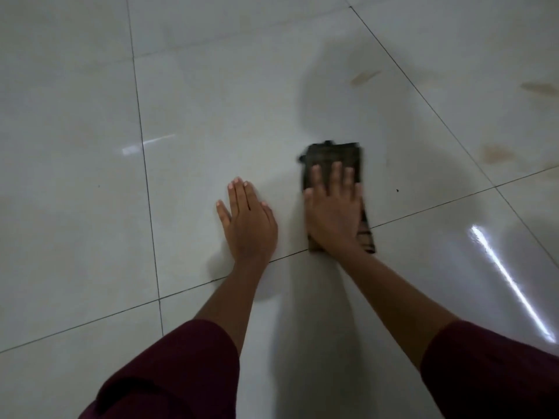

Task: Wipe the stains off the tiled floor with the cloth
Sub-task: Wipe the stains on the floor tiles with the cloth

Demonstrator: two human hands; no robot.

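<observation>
A dark, folded checked cloth (332,155) lies flat on the glossy pale tiled floor (211,101). My right hand (334,207) presses on it with the fingers spread, palm down, covering most of it. My left hand (248,219) rests flat on the bare tile to the left of the cloth, fingers together, holding nothing. Brownish stains show on the floor further right: one streak (364,77) beyond the cloth, a patch (497,154) to its right, and another streak (541,87) at the right edge.
Dark grout lines (145,164) cross the floor. A small dark speck (397,190) lies right of the cloth. Bright light reflections (508,279) streak the tile at the lower right. Maroon sleeves (169,376) fill the bottom of the view.
</observation>
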